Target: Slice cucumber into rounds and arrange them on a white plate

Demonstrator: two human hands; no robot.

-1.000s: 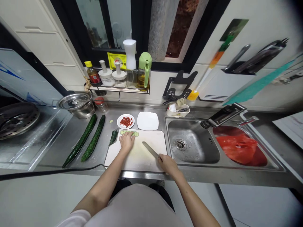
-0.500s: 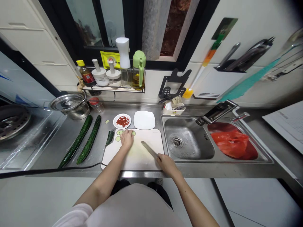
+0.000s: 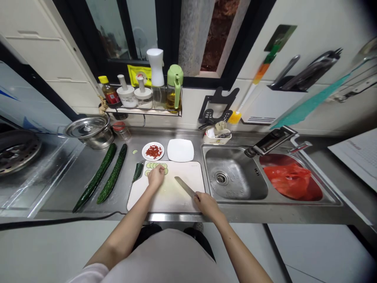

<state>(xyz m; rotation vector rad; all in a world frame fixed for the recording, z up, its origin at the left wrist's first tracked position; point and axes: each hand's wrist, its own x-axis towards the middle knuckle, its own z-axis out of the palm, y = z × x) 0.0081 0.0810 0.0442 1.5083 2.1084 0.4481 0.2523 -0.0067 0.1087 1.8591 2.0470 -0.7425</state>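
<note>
R hand [image 3: 207, 204] grips knife [image 3: 184, 186] over cutting bd [image 3: 173, 201]; L hand [image 3: 156, 177] at cuke slices [image 3: 151, 165], can't tell if grasping.

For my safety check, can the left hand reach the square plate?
Probably yes: the left hand is close to the square plate, with only flat cucumber slices and cutting board seemingly between.

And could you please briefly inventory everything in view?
Rectangular cutting board: one, white, counter
Round cucumber slices: several, green, on board
Steel knife: one, silver, over board
Long cucumbers: two, green, counter left
Cucumber end: one, green, beside board
Plates: two, white, behind board
Chopped pieces: many, red, round plate
Lidded pot: one, silver, left
Lidded containers: five, mixed, shelf
Double sink: one, silver, right
Plastic bag: one, red, sink
Hanging utensils: several, mixed, wall
Left grip: one, bare, at slices
Right grip: one, bare, on knife
</note>
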